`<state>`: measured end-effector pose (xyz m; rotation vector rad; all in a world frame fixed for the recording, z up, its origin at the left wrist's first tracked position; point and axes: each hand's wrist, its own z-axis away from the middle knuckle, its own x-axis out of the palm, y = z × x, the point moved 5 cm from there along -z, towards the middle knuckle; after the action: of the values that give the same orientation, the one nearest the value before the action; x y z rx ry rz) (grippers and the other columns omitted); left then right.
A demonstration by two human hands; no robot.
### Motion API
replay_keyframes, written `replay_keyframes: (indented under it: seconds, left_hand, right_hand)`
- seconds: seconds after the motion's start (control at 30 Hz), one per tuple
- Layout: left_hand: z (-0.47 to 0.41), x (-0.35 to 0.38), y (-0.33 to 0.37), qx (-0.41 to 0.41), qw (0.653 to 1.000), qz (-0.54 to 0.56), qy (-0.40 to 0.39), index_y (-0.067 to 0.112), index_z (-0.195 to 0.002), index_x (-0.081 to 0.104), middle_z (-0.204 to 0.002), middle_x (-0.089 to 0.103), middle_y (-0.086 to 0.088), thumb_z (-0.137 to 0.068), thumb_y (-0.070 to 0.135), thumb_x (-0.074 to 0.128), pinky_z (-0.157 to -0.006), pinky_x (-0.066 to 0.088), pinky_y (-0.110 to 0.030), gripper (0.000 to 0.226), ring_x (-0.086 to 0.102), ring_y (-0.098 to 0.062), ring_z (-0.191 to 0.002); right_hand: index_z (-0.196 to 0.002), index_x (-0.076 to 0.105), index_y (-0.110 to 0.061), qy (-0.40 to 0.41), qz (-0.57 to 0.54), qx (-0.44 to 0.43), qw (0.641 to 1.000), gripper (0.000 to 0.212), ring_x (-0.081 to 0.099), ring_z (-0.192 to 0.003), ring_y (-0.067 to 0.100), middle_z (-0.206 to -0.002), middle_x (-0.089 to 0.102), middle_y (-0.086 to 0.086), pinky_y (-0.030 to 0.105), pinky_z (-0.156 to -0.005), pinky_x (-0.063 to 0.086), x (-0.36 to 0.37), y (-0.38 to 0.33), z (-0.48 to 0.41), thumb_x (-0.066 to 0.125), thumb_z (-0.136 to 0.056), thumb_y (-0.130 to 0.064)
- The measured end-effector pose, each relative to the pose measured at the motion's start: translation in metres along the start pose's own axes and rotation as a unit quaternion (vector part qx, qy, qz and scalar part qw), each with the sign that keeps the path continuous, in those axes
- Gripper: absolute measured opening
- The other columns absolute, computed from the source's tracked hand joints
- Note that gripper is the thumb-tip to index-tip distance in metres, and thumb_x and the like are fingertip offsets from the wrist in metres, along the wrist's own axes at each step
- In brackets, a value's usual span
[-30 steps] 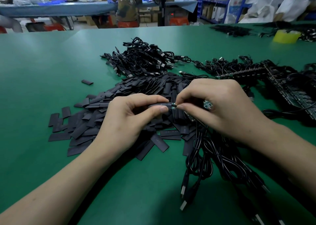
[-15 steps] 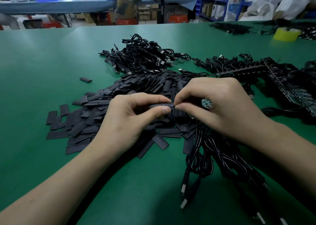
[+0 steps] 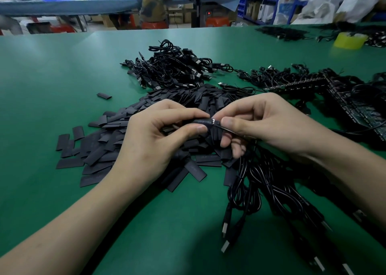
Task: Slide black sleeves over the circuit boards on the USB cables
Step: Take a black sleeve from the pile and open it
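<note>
My left hand (image 3: 154, 137) pinches a black sleeve (image 3: 201, 121) between thumb and forefinger above a heap of flat black sleeves (image 3: 100, 147). The small circuit board's end (image 3: 213, 121) shows at the sleeve's right mouth, with little bright contacts. My right hand (image 3: 265, 122) pinches the black cable (image 3: 234, 131) just right of that board end; the hand's fingers hide the cable's run. A bundle of black USB cables (image 3: 261, 182) hangs from under the right hand down to the table, plugs toward me.
A tangled pile of USB cables (image 3: 173, 70) lies behind the sleeves. Dark circuit board strips (image 3: 344, 101) and more cables lie at the right. A yellow tape roll (image 3: 348, 40) sits far right. A person (image 3: 154, 1) stands at a blue table beyond the green table (image 3: 52, 86).
The sleeve has slid right over the board, so only the board's end now shows. The green board piece seen by my right knuckles earlier is out of sight.
</note>
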<state>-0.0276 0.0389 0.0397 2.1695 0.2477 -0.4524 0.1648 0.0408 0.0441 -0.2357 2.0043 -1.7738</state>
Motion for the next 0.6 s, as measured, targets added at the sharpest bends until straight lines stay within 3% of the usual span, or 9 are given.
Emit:
replay_keyframes:
  seconds: [0.2, 0.3, 0.47, 0.6]
  left_hand:
    - [0.002, 0.0, 0.005, 0.026, 0.999, -0.033, 0.005, 0.029, -0.104, 0.079, -0.098, 0.069, 0.006, -0.084, 0.025, 0.079, -0.081, 0.047, -0.016, 0.021, 0.066, -0.014, -0.094]
    - [0.002, 0.0, 0.006, 0.031, 0.999, -0.038, 0.009, 0.029, -0.104, 0.078, -0.098, 0.067, 0.005, -0.083, 0.025, 0.08, -0.08, 0.046, -0.016, 0.022, 0.063, -0.008, -0.091]
    - [0.003, -0.005, 0.004, -0.001, 0.996, -0.039, 0.081, 0.028, -0.112, 0.077, -0.097, 0.067, 0.005, -0.074, 0.035, 0.086, -0.078, 0.051, -0.017, 0.039, 0.066, -0.015, -0.083]
    - [0.005, -0.004, 0.0, -0.038, 0.994, 0.0, 0.101, 0.021, -0.107, 0.078, -0.085, 0.075, 0.006, -0.072, 0.034, 0.088, -0.078, 0.055, -0.016, 0.039, 0.072, -0.009, -0.079]
  right_hand:
    - [-0.102, 0.075, -0.011, -0.01, -0.043, 0.004, 0.999, 0.022, 0.072, -0.06, 0.02, -0.086, 0.078, 0.015, 0.026, -0.059, 0.059, 0.007, 0.009, -0.003, 0.068, -0.086, -0.025]
    - [-0.093, 0.079, -0.018, -0.014, -0.054, 0.001, 0.998, 0.015, 0.072, -0.06, 0.019, -0.086, 0.078, 0.015, 0.025, -0.061, 0.059, 0.01, 0.009, -0.003, 0.067, -0.086, -0.026]
    - [-0.094, 0.073, -0.009, 0.031, -0.034, -0.024, 0.999, 0.017, 0.07, -0.055, 0.02, -0.079, 0.077, 0.014, 0.025, -0.057, 0.058, 0.008, 0.006, -0.004, 0.068, -0.084, -0.022]
    - [-0.089, 0.073, -0.009, 0.072, 0.012, -0.066, 0.995, 0.015, 0.07, -0.053, 0.024, -0.075, 0.077, 0.013, 0.029, -0.057, 0.06, 0.007, -0.002, -0.001, 0.071, -0.081, -0.022]
